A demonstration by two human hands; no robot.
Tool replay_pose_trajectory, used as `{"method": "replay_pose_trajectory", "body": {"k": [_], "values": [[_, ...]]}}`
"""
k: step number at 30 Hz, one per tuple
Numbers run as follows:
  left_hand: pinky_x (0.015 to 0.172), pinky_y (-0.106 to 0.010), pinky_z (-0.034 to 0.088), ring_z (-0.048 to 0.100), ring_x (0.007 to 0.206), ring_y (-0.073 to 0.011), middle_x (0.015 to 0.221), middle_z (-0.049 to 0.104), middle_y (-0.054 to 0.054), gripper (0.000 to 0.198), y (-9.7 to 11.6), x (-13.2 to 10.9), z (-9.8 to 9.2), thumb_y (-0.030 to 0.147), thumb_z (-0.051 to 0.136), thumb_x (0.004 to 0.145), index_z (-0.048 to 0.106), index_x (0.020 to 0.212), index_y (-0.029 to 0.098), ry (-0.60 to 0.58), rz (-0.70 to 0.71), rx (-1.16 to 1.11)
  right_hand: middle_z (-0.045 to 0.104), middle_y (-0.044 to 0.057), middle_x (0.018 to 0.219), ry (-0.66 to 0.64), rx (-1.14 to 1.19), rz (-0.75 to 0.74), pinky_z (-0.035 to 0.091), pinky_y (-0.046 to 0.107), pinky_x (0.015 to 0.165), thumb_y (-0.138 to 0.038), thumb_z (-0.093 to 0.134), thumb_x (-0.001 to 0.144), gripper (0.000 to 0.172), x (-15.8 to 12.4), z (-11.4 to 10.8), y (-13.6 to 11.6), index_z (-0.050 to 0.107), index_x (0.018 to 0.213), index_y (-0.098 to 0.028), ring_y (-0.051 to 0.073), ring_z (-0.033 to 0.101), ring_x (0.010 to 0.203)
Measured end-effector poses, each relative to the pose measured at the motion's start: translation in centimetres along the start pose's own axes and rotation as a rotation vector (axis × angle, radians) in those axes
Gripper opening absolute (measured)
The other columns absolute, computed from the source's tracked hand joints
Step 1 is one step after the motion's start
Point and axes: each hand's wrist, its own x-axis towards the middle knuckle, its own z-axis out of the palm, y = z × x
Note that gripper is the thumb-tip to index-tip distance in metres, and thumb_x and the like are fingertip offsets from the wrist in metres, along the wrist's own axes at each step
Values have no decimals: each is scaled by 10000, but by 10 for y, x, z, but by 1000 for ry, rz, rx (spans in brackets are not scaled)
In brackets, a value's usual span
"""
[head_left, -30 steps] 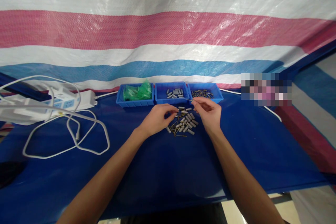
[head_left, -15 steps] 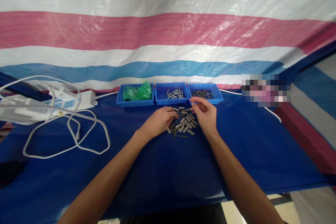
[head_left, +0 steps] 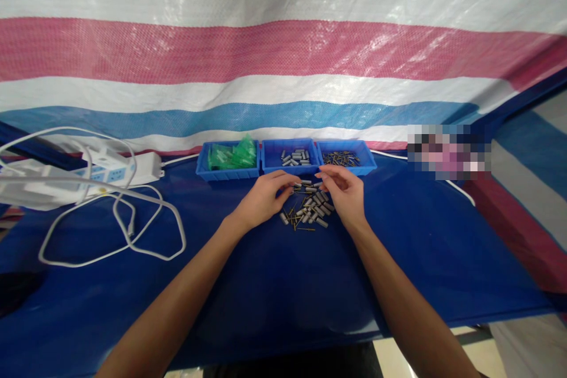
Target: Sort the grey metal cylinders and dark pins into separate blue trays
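Observation:
A loose pile of small grey cylinders and thin brass pins (head_left: 310, 209) lies on the blue cloth. My left hand (head_left: 262, 198) hovers at the pile's left edge with its fingers curled and pinched; what it holds is too small to name. My right hand (head_left: 343, 192) is at the pile's right, fingertips pinched together above the far end of the pile, with something tiny I cannot make out. Behind the pile stand three blue trays: one with green bags (head_left: 228, 172), one with grey cylinders (head_left: 270, 160), one with brass pins (head_left: 365, 160).
At the left lie a white power strip (head_left: 128, 168) and looping white cables (head_left: 115, 230). A striped tarp (head_left: 283, 53) hangs as a back wall. The table's front edge (head_left: 487, 319) runs low at the right.
Both hands lowered to the pile half a second ago and have since risen slightly, with the fingertips of each coming together near the far end of the pile.

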Motion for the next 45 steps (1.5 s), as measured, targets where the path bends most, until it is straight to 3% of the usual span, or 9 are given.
{"method": "replay_pose_trajectory", "body": {"k": [7, 14, 19, 27, 31, 34, 38, 40, 45], "values": [[803, -287, 610, 733, 915, -184, 1029, 762, -68, 221, 9, 3, 0, 223, 665, 929, 744, 1133, 190, 253, -220, -291, 776, 24, 839, -82, -25, -16, 582, 315, 671, -363, 718, 889, 193, -4, 2, -3, 764, 1025, -234, 165, 692, 672], [886, -322, 624, 748, 974, -197, 995, 765, -65, 347, 3, 4, 1, 257, 824, 805, 714, 1122, 169, 321, -309, -580, 792, 31, 851, -223, -22, 12, 609, 330, 679, -361, 754, 867, 239, -7, 4, -1, 767, 1071, -236, 189, 741, 707], [908, -358, 633, 745, 1002, -211, 1033, 760, -80, 389, 8, 5, 1, 252, 850, 765, 706, 1115, 163, 287, -322, -674, 807, 29, 892, -306, 118, 93, 644, 336, 699, -415, 853, 783, 390, -7, 7, -3, 765, 1121, -243, 192, 761, 714], [944, -396, 636, 737, 1015, -217, 1069, 743, -91, 372, 14, 5, 3, 228, 848, 759, 705, 1096, 161, 217, -322, -733, 803, 23, 783, -280, 226, 173, 618, 317, 623, -460, 895, 723, 300, -5, 7, -2, 818, 900, -231, 185, 746, 652], [871, -339, 641, 739, 1012, -212, 1087, 751, -94, 324, 11, 4, 6, 240, 799, 818, 703, 1119, 168, 208, -320, -596, 787, 20, 721, -248, 197, 161, 610, 329, 622, -455, 890, 723, 287, -3, 7, -4, 825, 889, -231, 188, 732, 626], [810, -307, 629, 745, 935, -193, 1030, 760, -79, 187, 7, 2, 7, 233, 704, 902, 710, 1078, 168, 190, -291, -365, 788, 18, 746, -111, 162, 96, 613, 332, 633, -417, 888, 727, 253, -1, 6, -3, 817, 885, -233, 184, 728, 627], [849, -332, 610, 726, 936, -202, 1063, 756, -78, 176, 3, -2, 6, 194, 649, 932, 748, 1077, 186, -7, -127, -48, 791, 36, 833, 185, 54, -37, 628, 352, 668, -409, 842, 781, 262, 4, -1, 2, 796, 958, -220, 187, 726, 662], [931, -359, 590, 715, 1018, -222, 1134, 747, -84, 215, 1, -4, 7, 170, 652, 928, 762, 1109, 201, -87, -73, 76, 801, 67, 954, 258, 6, -56, 636, 365, 696, -415, 817, 802, 319, 5, -4, 4, 780, 1046, -213, 198, 740, 722], [957, -367, 574, 696, 1052, -242, 1123, 743, -80, 192, -2, -6, 11, 151, 662, 930, 770, 1078, 210, -161, -31, 263, 777, 96, 1130, 195, -32, -46, 639, 354, 728, -374, 758, 850, 395, 3, -6, 6, 720, 1214, -226, 192, 747, 790]]}}
